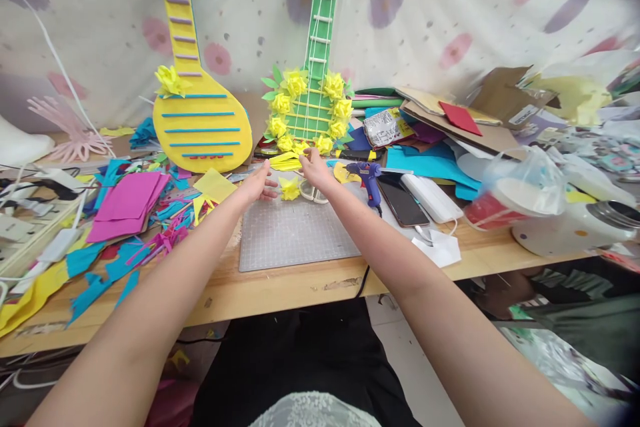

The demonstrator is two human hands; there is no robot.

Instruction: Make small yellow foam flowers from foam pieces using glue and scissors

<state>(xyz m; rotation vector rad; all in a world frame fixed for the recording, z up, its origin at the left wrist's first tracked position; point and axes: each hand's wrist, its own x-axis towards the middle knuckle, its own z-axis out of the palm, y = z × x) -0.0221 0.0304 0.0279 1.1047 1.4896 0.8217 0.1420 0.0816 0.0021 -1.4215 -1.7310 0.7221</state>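
My left hand (261,185) hovers over the far left part of the grey cutting mat (300,233), its fingers apart and nothing in them. Just right of it a loose yellow paper flower (289,189) lies on the mat. My right hand (316,170) is at the mat's far edge, fingers loosely bent and apart, with no held thing visible. Close to its fingertips are yellow strips (284,161) and the flower-trimmed bottom of a green guitar-shaped craft (320,47), which leans upright. A roll of tape (314,192) lies partly behind my right wrist.
A yellow lute-shaped craft (203,120) leans at the back left. Magenta sheets (127,203) and colourful scraps cover the left side. Right of the mat are a purple glue gun (369,180), a phone (404,200), a white power bank (431,197) and a bagged cup (515,193).
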